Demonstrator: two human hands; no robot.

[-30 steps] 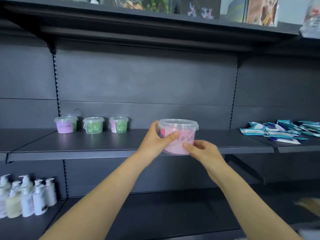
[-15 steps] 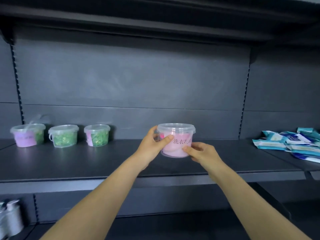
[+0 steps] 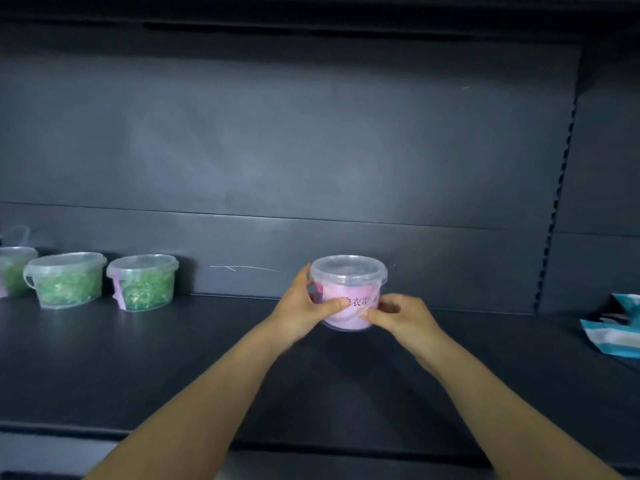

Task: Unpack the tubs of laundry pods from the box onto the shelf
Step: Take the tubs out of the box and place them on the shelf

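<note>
A clear tub of pink laundry pods [image 3: 348, 284] with a lid and a printed label sits low over the dark shelf [image 3: 207, 351], near its back wall; whether it touches the shelf I cannot tell. My left hand [image 3: 301, 310] grips its left side with the thumb across the label. My right hand [image 3: 398, 315] holds its right side, fingers curled at the lower front. Three more tubs stand in a row at the left: a green one [image 3: 142, 283], another green one [image 3: 64, 280], and one cut off by the frame edge [image 3: 14, 270]. The box is out of view.
Blue and white packets [image 3: 620, 327] lie on the shelf at the far right. A perforated upright [image 3: 554, 216] divides the back panel on the right. Bare shelf stretches between the green tubs and the pink tub.
The view has come closer to the shelf. Both hands have carried the pink tub further in and lower, from the shelf's front edge toward the back wall.
</note>
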